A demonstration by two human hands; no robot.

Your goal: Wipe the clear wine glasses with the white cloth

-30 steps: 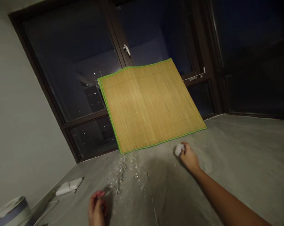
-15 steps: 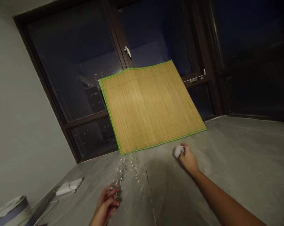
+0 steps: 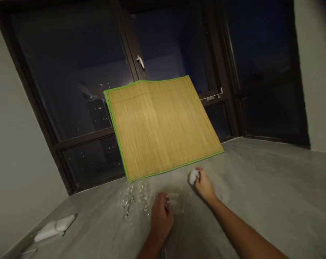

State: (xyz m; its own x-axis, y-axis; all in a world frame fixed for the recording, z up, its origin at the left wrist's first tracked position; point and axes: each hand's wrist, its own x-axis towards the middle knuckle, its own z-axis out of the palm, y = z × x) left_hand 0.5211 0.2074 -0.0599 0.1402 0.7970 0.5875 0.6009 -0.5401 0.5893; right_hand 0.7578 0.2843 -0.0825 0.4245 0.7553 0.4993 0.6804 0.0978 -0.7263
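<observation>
On the tabletop (image 3: 260, 201), with the held glass (image 3: 176, 203) as centre, the cloth wad (image 3: 193, 176) lies at one o'clock, the small glasses (image 3: 133, 201) at nine, the mat (image 3: 160, 126) at twelve leaning on the window (image 3: 71, 72), and an oblong object (image 3: 55, 226) at eight.

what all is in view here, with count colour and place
bamboo mat: one, tan with green edging, leaning on the window
window: one, dark brown frame, behind the mat
window handle: one, pale, on the frame
small glasses: several, clear, on the surface
surface: one, grey, underneath everything
white objects: seemingly two, lower left
glass: one, clear, in left hand
crumpled wad: one, white, in right hand
left hand: one, gripping the glass
right hand: one, closed on the wad
</observation>
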